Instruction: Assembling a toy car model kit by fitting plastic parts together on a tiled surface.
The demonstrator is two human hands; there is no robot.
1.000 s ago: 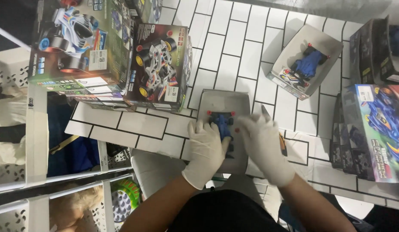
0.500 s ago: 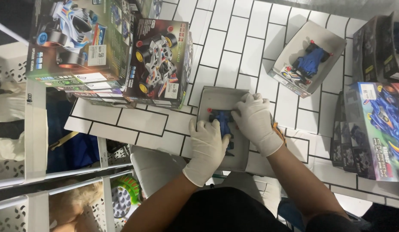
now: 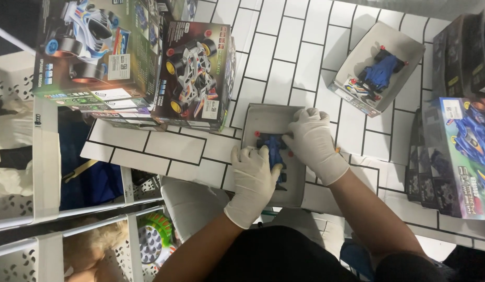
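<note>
A small blue toy car (image 3: 274, 149) with red wheels lies in a shallow grey box tray (image 3: 263, 117) on the white tiled table (image 3: 300, 57). Both my hands wear white gloves. My left hand (image 3: 253, 180) presses on the car's near side, fingers curled around it. My right hand (image 3: 313, 141) covers the car's right side, fingertips on its body. Much of the car is hidden under the two hands.
A second open box (image 3: 375, 70) with a blue toy car sits at the back right. Stacked toy car boxes (image 3: 193, 78) stand at the back left, more boxes (image 3: 461, 156) at the right edge. White lattice crates (image 3: 54, 250) sit below the table's left edge.
My right hand has slid left and up over the car, from the tray's right edge to its middle. The left hand stays on the car.
</note>
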